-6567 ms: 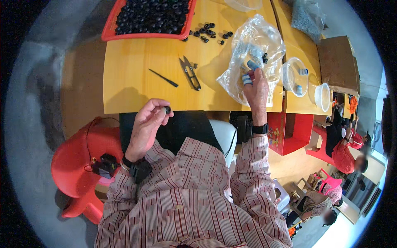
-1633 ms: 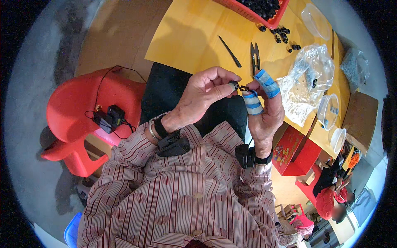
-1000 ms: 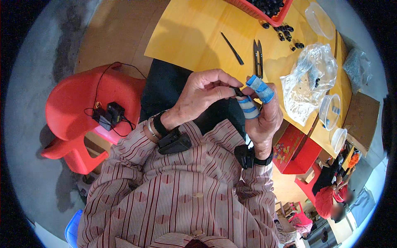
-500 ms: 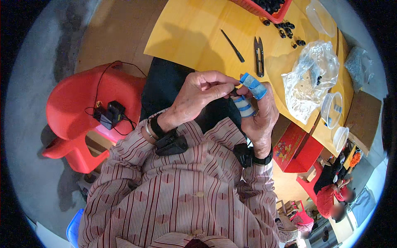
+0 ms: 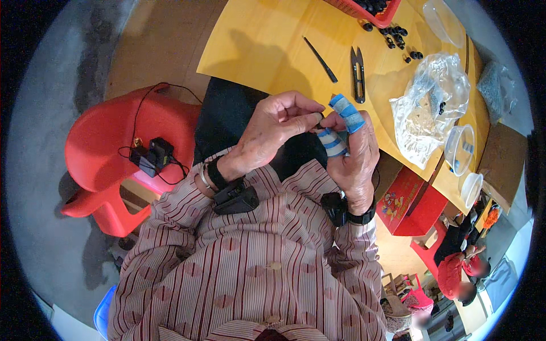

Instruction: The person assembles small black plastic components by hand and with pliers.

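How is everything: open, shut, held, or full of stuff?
Left hand: pinching a small black part, mostly hidden
Right hand: pinching there too, two digits wrapped
Snips: lying, blades apart
Black stick: lying flat
Clear bag: crumpled
Tub with blue pieces: open
Red basket: holding black parts

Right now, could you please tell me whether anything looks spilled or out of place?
Several small black parts lie loose on the yellow table, outside the red basket that holds similar ones, so they look astray.
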`<state>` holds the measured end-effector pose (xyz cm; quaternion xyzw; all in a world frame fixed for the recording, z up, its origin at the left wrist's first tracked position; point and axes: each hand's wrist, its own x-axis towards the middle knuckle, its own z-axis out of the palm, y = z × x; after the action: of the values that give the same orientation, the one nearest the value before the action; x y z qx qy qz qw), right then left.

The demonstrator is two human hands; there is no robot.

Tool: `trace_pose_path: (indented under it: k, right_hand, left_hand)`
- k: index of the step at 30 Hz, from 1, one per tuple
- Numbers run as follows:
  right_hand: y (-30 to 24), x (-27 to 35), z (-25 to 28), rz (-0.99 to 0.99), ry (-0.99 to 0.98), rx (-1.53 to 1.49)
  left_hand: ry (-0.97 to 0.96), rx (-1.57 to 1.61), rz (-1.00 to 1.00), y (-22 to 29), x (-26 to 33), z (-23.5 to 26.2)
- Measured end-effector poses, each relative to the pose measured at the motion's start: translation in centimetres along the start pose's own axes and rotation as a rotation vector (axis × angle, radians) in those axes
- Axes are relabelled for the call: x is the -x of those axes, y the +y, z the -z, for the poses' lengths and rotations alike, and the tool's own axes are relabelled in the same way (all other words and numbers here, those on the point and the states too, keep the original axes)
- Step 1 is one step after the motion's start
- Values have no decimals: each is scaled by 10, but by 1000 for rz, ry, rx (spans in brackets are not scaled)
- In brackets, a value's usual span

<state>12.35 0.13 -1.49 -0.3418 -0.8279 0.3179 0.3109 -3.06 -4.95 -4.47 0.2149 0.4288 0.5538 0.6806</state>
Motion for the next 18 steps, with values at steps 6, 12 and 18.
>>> trace_pose_path:
  k: [6,12,18]
  right_hand:
    - [1,1,-1,-21,6,46]
    - [2,4,-1,7,4,124]
    - [6,6,-3,47,-8,218]
  left_hand:
    - [-17,-7,-11,1,0,-1]
    - [22,-109,6,4,-1,-4]
    - [56,-163,0,3,-3,-4]
